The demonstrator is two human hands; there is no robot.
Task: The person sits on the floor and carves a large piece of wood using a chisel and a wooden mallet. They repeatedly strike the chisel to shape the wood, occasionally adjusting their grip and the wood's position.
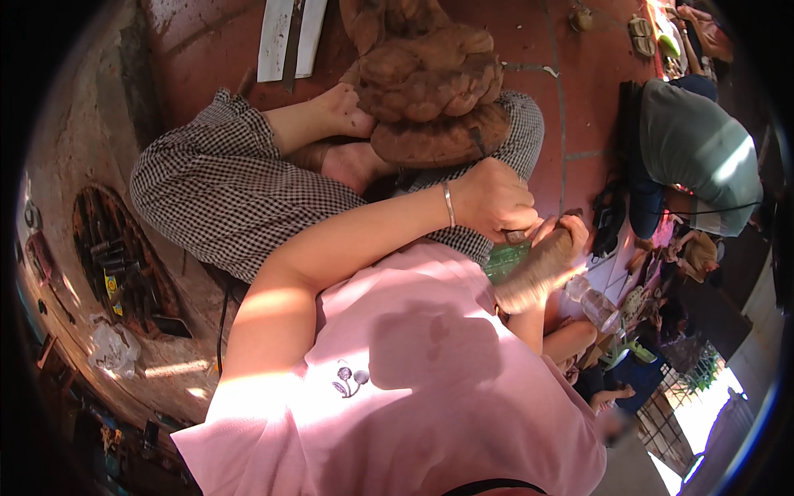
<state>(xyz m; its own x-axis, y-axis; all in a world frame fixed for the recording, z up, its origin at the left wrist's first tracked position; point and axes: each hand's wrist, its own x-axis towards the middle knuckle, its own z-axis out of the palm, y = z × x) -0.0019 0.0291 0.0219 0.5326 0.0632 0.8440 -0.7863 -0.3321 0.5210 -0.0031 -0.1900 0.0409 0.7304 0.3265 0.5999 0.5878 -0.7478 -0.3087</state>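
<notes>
A brown wood carving [430, 74] with rounded lumps rests against my crossed legs, its thick lower part [442, 140] nearest to me. My left hand [496, 198], a bracelet at its wrist, is closed round a carving chisel [479, 142]. The chisel's dark shank meets the carving's near side, and the butt of its handle shows below my fist. Close beside it, my right hand [571, 236] curls round what looks like a wooden mallet [533, 277], smeared by motion. The mallet is near the chisel's butt; whether they touch I cannot tell.
To the left, a round tray [83, 219] holds several dark tools, with a crumpled plastic bag [114, 347] close by. White strips [277, 37] lie on the red tiled floor [579, 107]. A plastic bottle [591, 302] is at my right. Beyond sits a person in a grey-green shirt [695, 149].
</notes>
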